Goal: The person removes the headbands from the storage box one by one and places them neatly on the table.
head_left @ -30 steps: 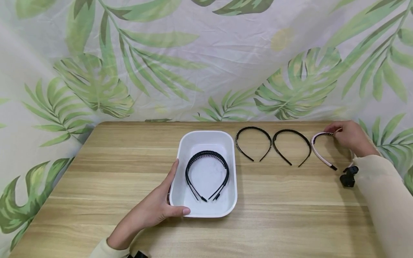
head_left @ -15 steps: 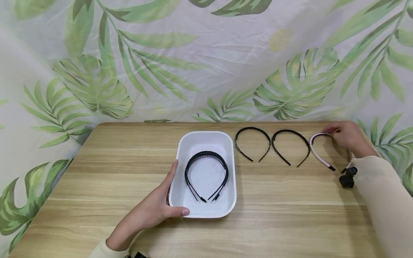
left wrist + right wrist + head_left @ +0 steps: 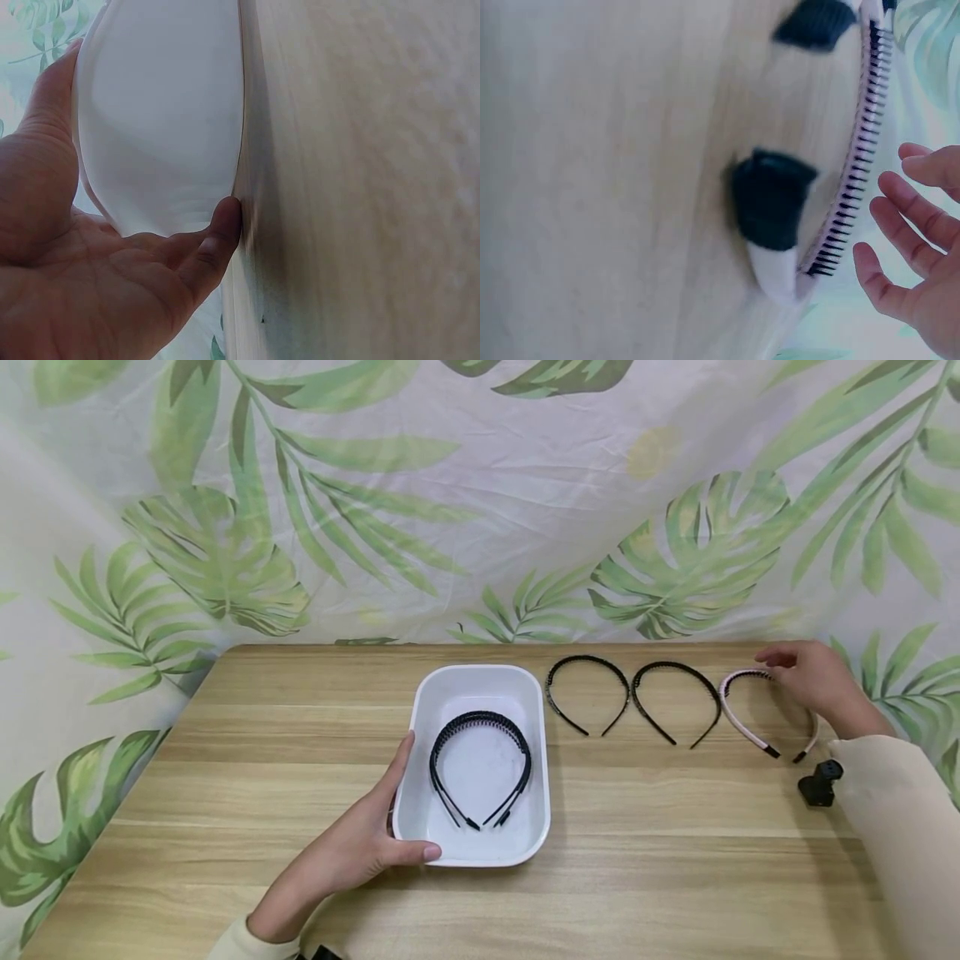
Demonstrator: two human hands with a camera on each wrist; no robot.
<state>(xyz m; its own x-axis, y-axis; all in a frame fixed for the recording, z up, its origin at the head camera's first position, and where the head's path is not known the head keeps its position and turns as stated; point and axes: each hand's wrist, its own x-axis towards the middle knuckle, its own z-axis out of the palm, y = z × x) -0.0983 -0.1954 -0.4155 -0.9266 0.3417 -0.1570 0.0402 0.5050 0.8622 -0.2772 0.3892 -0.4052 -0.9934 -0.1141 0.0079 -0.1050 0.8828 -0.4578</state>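
Note:
At its left side, a white plastic tray is gripped by my left hand, the thumb over the near corner and fingers along the outer wall. Inside lie stacked black headbands with toothed inner edges. On the right, a pale pink headband with black tips lies on the table, its top partly hidden by my right hand. In the right wrist view, this hand's fingers are spread, with a gap between them and the toothed band, holding nothing.
Two thin black headbands, one next to the tray and one beside the pink band, lie in a row on the wooden table. A leaf-patterned cloth hangs behind the table's back edge.
My right hand has let go of the pink headband and shifted slightly right. The headband stays on the table, and my left hand keeps its grip on the tray.

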